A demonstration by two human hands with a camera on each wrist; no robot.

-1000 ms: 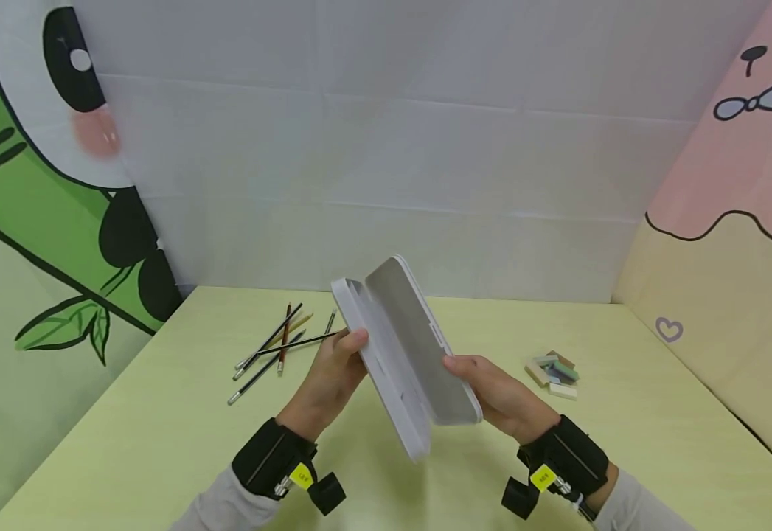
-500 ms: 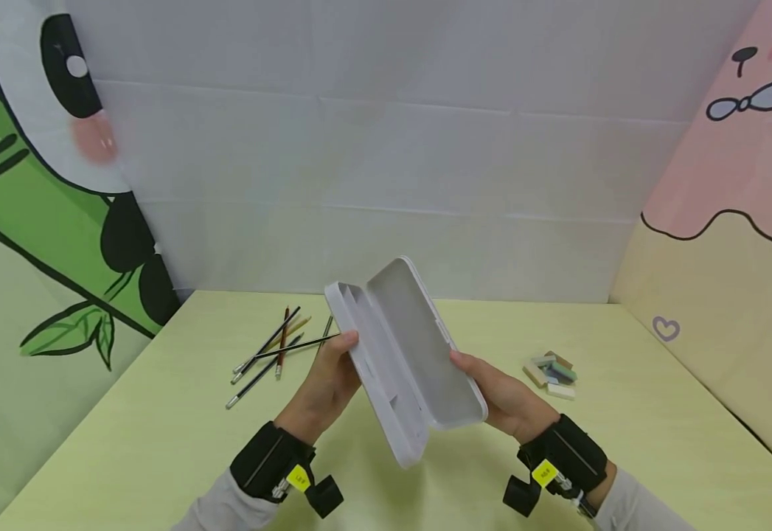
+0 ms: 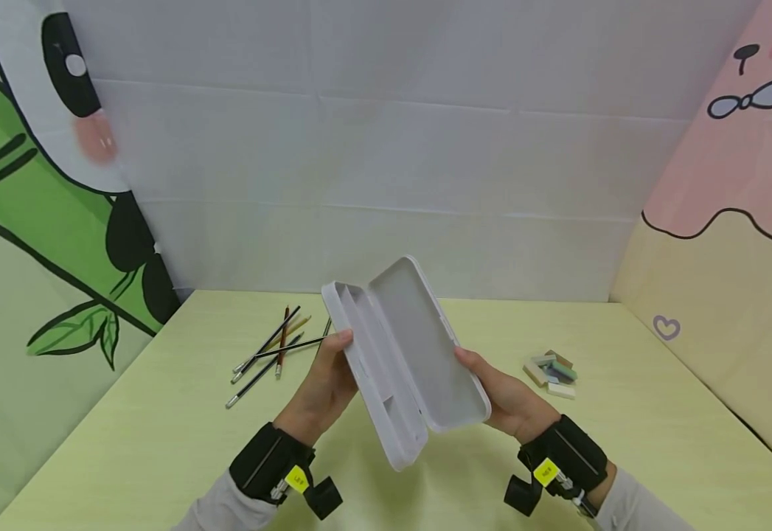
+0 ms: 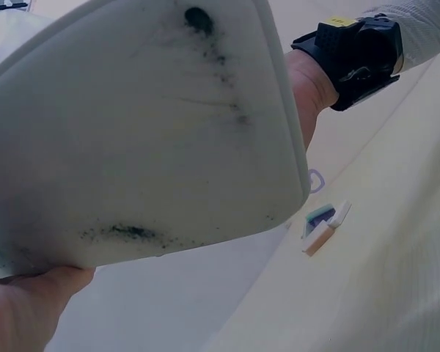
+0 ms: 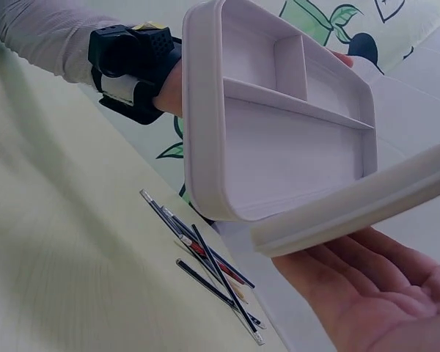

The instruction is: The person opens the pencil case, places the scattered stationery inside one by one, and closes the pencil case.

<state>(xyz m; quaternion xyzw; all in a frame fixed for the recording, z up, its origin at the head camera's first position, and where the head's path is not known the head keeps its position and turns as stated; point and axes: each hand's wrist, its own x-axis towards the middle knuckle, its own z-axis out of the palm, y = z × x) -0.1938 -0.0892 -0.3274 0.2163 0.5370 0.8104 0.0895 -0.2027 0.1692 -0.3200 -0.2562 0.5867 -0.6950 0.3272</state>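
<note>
A white plastic pencil case [image 3: 375, 376] is held up above the table with its lid [image 3: 435, 354] swung away from the tray. My left hand [image 3: 322, 391] grips the tray's left edge, thumb on the near side and fingers behind. On the other side my right hand [image 3: 508, 391] holds the lid's edge, thumb on the inner face. In the right wrist view the tray [image 5: 293, 158] shows bare divided compartments, and the right fingers [image 5: 367, 257] lie under the lid. Dark smudges mark the case's outside [image 4: 169, 161] in the left wrist view.
Several pencils [image 3: 283, 343] lie crossed in a loose heap on the table [image 3: 160, 442], behind the left hand. To the right sits a small cluster of block erasers [image 3: 563, 370]. A white cloth backdrop [image 3: 386, 147] and printed side panels surround the table.
The case has been tilted so its inside faces the head camera more, and the lid has spread a little wider from the tray. Both hands keep their hold. Pencils and erasers have not moved.
</note>
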